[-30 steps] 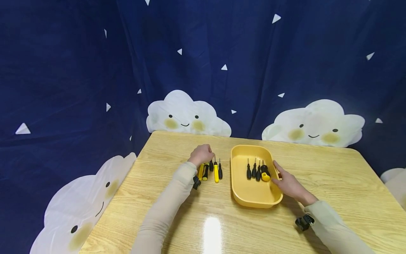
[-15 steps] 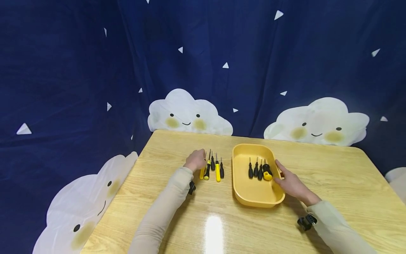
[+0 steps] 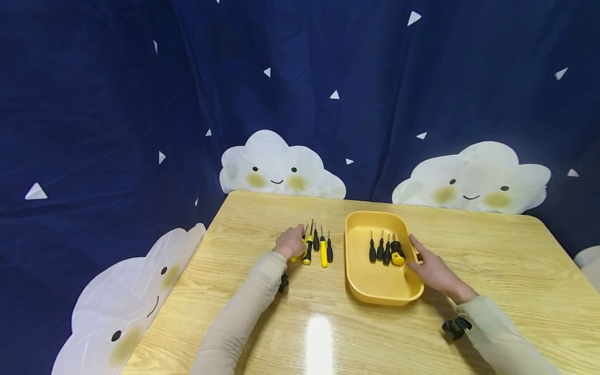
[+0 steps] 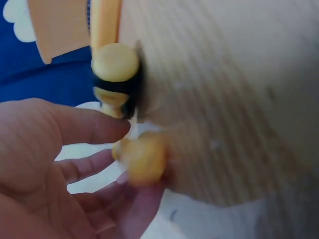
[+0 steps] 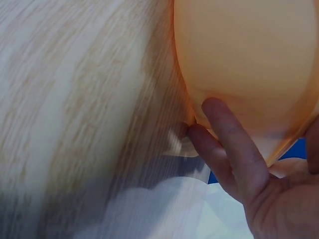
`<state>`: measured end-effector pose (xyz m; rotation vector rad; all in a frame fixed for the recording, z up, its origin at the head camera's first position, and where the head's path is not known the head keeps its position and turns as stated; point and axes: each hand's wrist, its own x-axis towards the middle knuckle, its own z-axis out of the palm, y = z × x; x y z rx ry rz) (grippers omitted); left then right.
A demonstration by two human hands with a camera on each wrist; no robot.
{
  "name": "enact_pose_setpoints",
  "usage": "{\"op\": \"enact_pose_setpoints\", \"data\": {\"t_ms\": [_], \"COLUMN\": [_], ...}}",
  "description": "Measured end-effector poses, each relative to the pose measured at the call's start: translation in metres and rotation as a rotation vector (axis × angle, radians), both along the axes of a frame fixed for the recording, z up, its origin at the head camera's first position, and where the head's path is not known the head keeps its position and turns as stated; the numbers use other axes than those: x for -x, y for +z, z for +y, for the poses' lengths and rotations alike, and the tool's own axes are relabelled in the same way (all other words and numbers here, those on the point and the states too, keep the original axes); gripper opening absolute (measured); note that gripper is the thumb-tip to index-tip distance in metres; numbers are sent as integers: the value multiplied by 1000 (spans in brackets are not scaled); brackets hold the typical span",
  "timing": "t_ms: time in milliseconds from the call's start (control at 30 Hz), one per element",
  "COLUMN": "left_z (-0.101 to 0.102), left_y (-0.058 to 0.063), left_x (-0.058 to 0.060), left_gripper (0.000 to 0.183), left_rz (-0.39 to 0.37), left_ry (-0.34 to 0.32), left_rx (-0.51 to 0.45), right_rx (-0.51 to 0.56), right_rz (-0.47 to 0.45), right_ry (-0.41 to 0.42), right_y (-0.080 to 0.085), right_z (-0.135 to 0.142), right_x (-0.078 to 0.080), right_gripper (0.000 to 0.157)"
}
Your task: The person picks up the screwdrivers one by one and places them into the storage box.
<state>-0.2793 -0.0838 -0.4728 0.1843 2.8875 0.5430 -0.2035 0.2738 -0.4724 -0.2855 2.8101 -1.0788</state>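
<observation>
My left hand (image 3: 290,242) is at the left end of a row of screwdrivers on the table. Between its thumb and fingers it pinches a yellow-handled screwdriver (image 4: 147,159), blurred in the left wrist view and mostly covered by the hand in the head view. Just right of it lies a black-and-yellow screwdriver (image 3: 308,252), then a small black one (image 3: 316,242), a yellow one (image 3: 324,255) and another black one (image 3: 330,252). My right hand (image 3: 436,271) holds the right wall of a yellow tray (image 3: 379,300), thumb at the rim, fingers (image 5: 232,134) against the outside.
Inside the tray, several black-handled screwdrivers (image 3: 380,252) lie side by side with a stubby black-and-yellow screwdriver (image 3: 398,254). The wooden table (image 3: 492,250) ends at a dark blue curtain (image 3: 300,62) with printed clouds.
The left hand has shifted left, off the middle of the row, and now has the leftmost yellow screwdriver, whose handle has swung left. The right hand stays at the tray.
</observation>
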Motion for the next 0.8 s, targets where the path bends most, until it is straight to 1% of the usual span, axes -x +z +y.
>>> {"op": "enact_pose_setpoints", "data": {"t_ms": [133, 200, 300, 433, 533, 700, 800], "left_z": [1, 2, 3, 3, 3, 1, -1], "left_y": [-4, -5, -4, -4, -4, -3, 0], "left_x": [0, 0, 1, 2, 2, 2, 2], "left_gripper": [53, 54, 51, 48, 44, 31, 28], "left_rz": [32, 36, 34, 28, 26, 14, 7], "left_ry": [43, 59, 68, 65, 64, 77, 85], "left_rx": [38, 42, 54, 100, 117, 87, 49], "right_rx": [2, -3, -6, -4, 4, 1, -1], "right_rz": [2, 7, 4, -19, -27, -5, -2], "right_ry": [-1, 0, -8, -13, -11, -7, -10], "right_y": [-1, -2, -2, -2, -3, -3, -2], "right_z": [1, 0, 0, -1, -1, -1, 0], "right_x": [0, 0, 0, 0, 0, 1, 1], "right_gripper": [74, 73, 73, 74, 74, 74, 73]}}
